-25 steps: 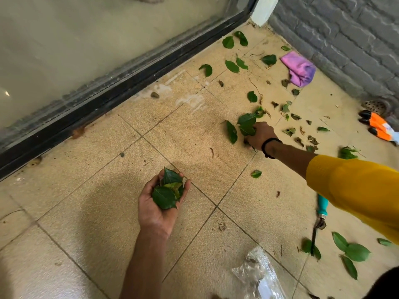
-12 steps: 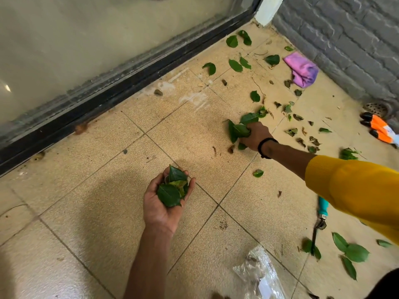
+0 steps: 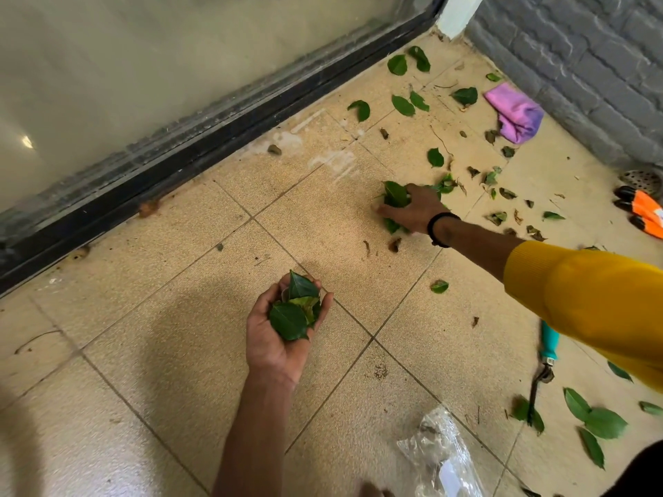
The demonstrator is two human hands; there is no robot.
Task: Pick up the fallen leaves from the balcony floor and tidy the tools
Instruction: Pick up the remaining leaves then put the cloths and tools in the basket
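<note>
A small pile of green leaves (image 3: 295, 310) lies in the upturned left hand (image 3: 278, 328), low of centre over the tiled floor (image 3: 143, 353); its fingers (image 3: 324, 304) curl loosely up around the pile, cupping it. At about one o'clock from it, the right hand (image 3: 412, 211) reaches out palm down from a yellow sleeve (image 3: 592, 299), a dark band (image 3: 439, 227) on the wrist, its fingers closed over a bunch of leaves (image 3: 394, 195) that pokes out above and below the hand. Whether that bunch is off the floor cannot be told.

More loose leaves (image 3: 403, 105) are scattered toward twelve and one o'clock, up to the corner by the sliding-door track (image 3: 179, 166), with dry scraps among them. A pink cloth (image 3: 516, 114) lies at one o'clock against the grey brick wall (image 3: 592, 66). At three o'clock, orange gloves (image 3: 645, 213) show at the frame edge. At four o'clock a teal-handled tool (image 3: 549, 342) lies on the floor, its dark tip touching a leaf, with several large leaves (image 3: 595, 421) just beside it. A crumpled clear plastic bag (image 3: 441, 457) lies at five o'clock.
</note>
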